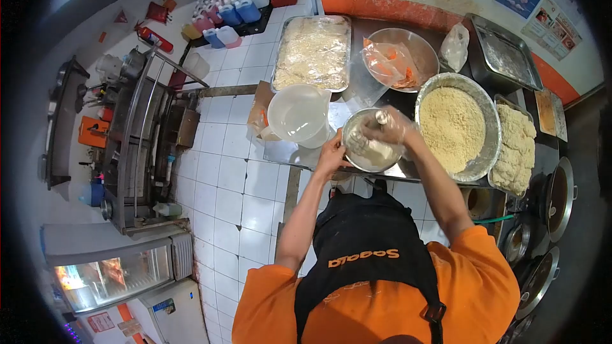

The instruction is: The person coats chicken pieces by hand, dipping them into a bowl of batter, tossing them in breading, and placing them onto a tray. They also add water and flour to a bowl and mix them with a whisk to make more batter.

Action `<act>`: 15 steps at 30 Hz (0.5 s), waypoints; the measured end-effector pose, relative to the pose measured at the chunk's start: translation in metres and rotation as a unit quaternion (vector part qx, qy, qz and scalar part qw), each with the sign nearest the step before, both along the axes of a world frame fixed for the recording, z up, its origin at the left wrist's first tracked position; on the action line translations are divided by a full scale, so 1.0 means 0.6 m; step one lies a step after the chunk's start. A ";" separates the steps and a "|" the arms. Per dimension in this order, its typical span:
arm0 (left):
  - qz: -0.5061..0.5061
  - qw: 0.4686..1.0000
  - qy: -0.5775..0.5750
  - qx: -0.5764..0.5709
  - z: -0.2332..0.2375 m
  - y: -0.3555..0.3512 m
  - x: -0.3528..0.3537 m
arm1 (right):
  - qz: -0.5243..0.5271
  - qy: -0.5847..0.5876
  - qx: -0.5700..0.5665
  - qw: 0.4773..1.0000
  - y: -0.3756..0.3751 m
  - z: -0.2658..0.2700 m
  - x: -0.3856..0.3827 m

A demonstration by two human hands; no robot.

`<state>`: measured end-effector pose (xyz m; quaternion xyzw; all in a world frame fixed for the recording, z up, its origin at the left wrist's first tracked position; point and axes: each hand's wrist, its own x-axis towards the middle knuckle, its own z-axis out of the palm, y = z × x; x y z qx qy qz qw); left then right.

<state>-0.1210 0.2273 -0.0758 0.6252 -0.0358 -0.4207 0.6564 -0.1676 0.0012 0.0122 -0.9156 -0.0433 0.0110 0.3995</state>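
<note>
A metal bowl with a pale, creamy mixture stands near the front edge of the steel table. My left hand grips the bowl's left rim, fingers closed on it. Over the bowl, my right hand is closed around the handle of a whisk, whose wires dip into the mixture; this hand is somewhat blurred. Just left of the bowl is a translucent plastic tub. To the right stands a large round pan of yellowish crumbs.
Behind are a wrapped tray and a metal bowl with a plastic bag and orange pieces. A crumb-coated mass lies at the right, below a deep rectangular pan. A metal rack stands across the tiled floor.
</note>
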 end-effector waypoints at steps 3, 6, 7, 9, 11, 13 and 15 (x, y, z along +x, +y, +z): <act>-0.096 0.993 -0.058 0.045 0.006 0.014 0.031 | 0.035 0.057 0.050 0.997 -0.035 0.014 0.062; -0.048 0.997 -0.047 0.029 -0.003 0.027 0.029 | -0.052 0.082 0.024 0.995 -0.083 0.002 0.055; -0.021 0.999 -0.047 0.005 -0.012 0.038 0.020 | -0.069 0.113 0.104 0.986 -0.092 0.004 0.039; 0.031 0.999 -0.037 0.002 -0.023 0.039 -0.006 | -0.144 0.066 0.175 0.972 -0.090 -0.005 -0.011; 0.099 0.994 0.001 -0.045 -0.003 0.031 -0.034 | -0.227 0.069 0.216 0.947 -0.075 -0.030 -0.066; 0.126 0.992 0.003 -0.019 0.002 0.018 -0.053 | -0.274 0.073 0.222 0.933 -0.042 -0.066 -0.122; 0.177 0.982 0.013 -0.058 -0.007 0.010 -0.070 | -0.314 0.025 0.275 0.908 -0.007 -0.077 -0.155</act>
